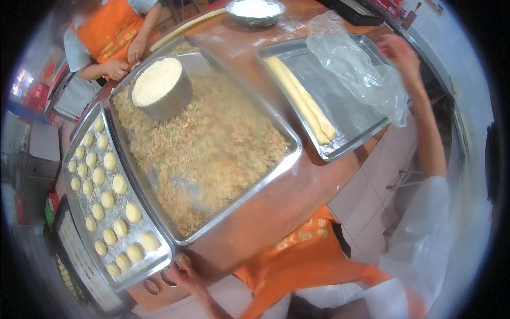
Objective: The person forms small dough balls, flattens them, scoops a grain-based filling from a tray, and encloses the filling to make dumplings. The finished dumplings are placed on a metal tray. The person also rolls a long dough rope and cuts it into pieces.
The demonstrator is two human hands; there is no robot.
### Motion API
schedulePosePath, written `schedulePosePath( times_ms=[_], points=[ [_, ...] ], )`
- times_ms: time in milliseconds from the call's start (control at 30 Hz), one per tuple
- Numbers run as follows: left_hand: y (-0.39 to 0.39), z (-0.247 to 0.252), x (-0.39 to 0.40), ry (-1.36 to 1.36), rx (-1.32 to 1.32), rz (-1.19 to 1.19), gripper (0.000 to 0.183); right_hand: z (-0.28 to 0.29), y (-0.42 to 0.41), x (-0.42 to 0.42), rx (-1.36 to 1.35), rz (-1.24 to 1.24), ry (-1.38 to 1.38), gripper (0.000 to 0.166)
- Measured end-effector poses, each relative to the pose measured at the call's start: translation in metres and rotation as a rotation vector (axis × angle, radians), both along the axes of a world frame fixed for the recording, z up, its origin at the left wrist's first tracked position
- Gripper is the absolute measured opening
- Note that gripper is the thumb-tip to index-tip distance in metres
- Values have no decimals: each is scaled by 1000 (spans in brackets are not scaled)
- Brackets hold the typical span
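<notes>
My left hand (187, 277) is at the table's front edge, its fingers around a small round lump (183, 261) that looks like crumbly filling. It is beside the corner of a metal tray (133, 275) bearing rows of pale dough balls (107, 199). My right hand (400, 58), blurred, is at the far right by a crumpled clear plastic sheet (354, 63); whether it grips the sheet I cannot tell. Under that sheet, partly covered, a metal tray (350, 131) holds two dough ropes (301, 99). Crumbly filling (215, 135) spreads across the large middle tray (239, 199).
A metal bowl of pale crumbs (159, 81) rests in the filling, by a flat metal scraper (195, 63). Behind stand a bowl of white powder (255, 8) and a long dough rope (187, 28). Two metal rings (152, 286) lie at front left. Another person's hands (119, 69) work opposite.
</notes>
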State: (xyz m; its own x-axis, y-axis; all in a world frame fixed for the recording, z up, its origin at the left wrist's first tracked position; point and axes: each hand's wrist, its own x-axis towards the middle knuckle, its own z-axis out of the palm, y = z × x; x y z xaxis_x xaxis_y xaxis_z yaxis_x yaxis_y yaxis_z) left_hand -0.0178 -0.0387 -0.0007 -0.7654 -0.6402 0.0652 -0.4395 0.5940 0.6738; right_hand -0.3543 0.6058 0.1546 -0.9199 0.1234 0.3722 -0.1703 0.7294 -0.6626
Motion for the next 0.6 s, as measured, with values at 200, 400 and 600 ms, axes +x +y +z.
schedulePosePath(
  times_ms=[200, 400, 600],
  points=[
    [-27, -24, 15, 55, -205, -55, 36, -84, -165, -70, -24, 306, -591, 64],
    [-12, -19, 17, 100, -169, -40, 34, -84, -193, -134, -70, 460, -934, 75],
    [-9, -18, 17, 92, -55, 6, 34, -90, -192, -159, 156, 503, -1036, 60]
  ],
)
